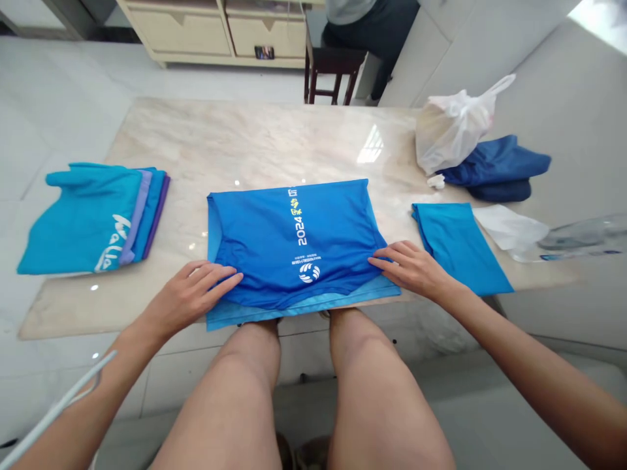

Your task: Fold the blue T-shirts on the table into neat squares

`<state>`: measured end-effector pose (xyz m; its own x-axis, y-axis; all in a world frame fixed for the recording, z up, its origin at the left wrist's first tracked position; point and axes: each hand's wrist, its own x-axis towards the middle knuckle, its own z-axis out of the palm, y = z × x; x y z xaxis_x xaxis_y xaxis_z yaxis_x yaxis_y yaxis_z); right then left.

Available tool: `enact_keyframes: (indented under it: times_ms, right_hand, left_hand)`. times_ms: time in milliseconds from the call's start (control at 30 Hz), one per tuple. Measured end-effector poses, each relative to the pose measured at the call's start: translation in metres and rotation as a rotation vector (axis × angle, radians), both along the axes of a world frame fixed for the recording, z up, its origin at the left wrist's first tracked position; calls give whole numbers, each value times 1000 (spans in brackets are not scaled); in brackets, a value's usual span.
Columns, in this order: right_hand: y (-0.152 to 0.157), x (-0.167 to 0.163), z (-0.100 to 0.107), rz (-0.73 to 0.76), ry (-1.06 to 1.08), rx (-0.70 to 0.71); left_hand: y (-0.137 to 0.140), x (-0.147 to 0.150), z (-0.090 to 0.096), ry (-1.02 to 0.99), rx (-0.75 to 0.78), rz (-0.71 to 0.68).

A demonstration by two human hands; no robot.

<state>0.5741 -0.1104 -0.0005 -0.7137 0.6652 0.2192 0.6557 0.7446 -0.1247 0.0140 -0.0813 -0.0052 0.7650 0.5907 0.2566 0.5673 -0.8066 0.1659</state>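
Note:
A blue shirt lies partly folded on the table in front of me, its "2024" lettering and round white logo turned sideways. A lighter blue layer shows along its side and near edges. My left hand rests on the shirt's near left corner, fingers stretched out on the cloth. At the near right side, my right hand touches the edge with its fingers extended. The undersides of both hands' fingertips are hidden. Right of it lies a folded teal cloth.
Folded garments in teal, purple and blue are stacked at the table's left. On the right are a white plastic bag, a navy cloth and a clear plastic bottle. Beyond the marble table, a person sits on a dark stool.

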Motion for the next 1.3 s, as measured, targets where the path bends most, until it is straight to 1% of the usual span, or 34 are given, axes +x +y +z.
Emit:
enact_keyframes:
  times_ms: [67,100,267,367,467,600,700,767,833,933,1000,1033,1100,1167,1300]
  right_hand:
    - [0,-2,5,33,-3,-8]
    - [0,-4,8,40,1,-1]
    - [-8,-11,18,22,62,54]
    - [-15,-11,17,17,74,22]
    - [-20,-9,10,10,33,-10]
    - [-28,-7,4,12,-27,21]
    - [-35,-7,14,47,-80,5]
    - [-38,-5,26,6,-137,-46]
    - [-39,-3,42,-123,-187,-109]
    - [-35,-1,62,-391,-176,-179]
    - [-34,-5,67,-530,-116,-194]
    - [-34,-9,66,-562,-84,-193]
    - [-38,-20,58,-543,-36,-172]
    - [-44,-32,43,-461,-8,-117]
    - [-60,-41,10,-356,84,5]
  left_hand:
    - [0,-1,6,-6,-76,-20]
    - [0,0,9,-13,-83,-23]
    - [-3,1,22,-88,28,41]
    - [-9,-1,20,-102,41,63]
    - [-16,-2,11,-79,42,67]
    - [-20,-5,4,-65,66,4]
    - [-23,-10,10,-59,98,-27]
    - [-26,-14,17,-71,116,1]
    - [-30,-13,24,-114,127,76]
    - [-35,3,33,-221,128,291]
    - [-42,22,36,-264,101,446]
    - [-47,33,36,-266,76,507]
    - [-62,50,33,-262,11,587]
    - [-81,59,26,-248,-60,658]
    - [-121,56,9,-298,-140,808]
